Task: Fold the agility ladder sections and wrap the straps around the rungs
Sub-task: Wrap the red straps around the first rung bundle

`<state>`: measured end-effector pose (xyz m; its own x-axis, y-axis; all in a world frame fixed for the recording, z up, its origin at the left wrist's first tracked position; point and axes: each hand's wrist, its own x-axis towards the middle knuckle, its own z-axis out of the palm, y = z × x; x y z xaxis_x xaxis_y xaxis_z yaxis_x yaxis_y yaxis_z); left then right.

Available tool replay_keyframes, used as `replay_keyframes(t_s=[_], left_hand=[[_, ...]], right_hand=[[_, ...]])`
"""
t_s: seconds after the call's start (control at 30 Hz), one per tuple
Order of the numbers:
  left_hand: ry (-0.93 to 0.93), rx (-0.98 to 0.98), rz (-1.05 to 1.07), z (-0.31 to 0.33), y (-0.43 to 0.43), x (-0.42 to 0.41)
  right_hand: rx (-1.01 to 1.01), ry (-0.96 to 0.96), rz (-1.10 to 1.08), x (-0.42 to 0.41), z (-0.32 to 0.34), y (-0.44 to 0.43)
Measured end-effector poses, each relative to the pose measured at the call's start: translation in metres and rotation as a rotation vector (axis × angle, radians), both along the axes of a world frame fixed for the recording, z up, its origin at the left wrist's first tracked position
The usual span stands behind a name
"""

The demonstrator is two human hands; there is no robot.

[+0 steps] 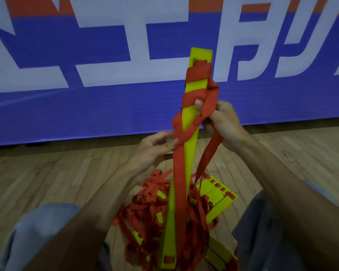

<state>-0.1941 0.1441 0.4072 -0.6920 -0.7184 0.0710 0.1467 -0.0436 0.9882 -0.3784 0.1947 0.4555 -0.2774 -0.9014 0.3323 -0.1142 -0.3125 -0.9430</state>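
Wrapping underway from the head view: rung (191, 151) held upright between the hands, strap (199, 73) coiled round its top. Now the left hand (155, 147) pinches the strap against the rung's edge, and the right hand (225, 118) grips the loose run higher up, fingers curled. Keep each turn taut and flat, I'd say, working downward. Remaining ladder (155, 208) lies heaped on the floor (47, 173).

The 2 arms reach forward. The left hand (157, 147) pinches the strap (178, 173); the right hand (225, 120) grips it higher.
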Motion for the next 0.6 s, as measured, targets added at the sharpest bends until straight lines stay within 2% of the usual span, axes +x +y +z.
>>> replay_keyframes(t_s=[0.17, 0.23, 0.37, 0.47, 0.6], left_hand=[[-0.081, 0.079, -0.317, -0.006, 0.004, 0.004], [-0.073, 0.091, -0.385, -0.008, 0.006, 0.004], [-0.077, 0.052, -0.342, -0.011, 0.003, 0.003], [-0.064, 0.05, -0.263, -0.008, 0.002, 0.004], [-0.109, -0.02, -0.132, 0.001, -0.004, 0.008]], right_hand=[[0.015, -0.13, 0.148, 0.003, 0.0, 0.005], [0.013, -0.167, 0.193, 0.003, 0.0, 0.006], [0.051, -0.171, 0.233, -0.001, -0.006, 0.001], [0.171, -0.02, 0.317, -0.004, -0.009, 0.0], [0.193, 0.018, 0.436, -0.006, -0.009, 0.002]])
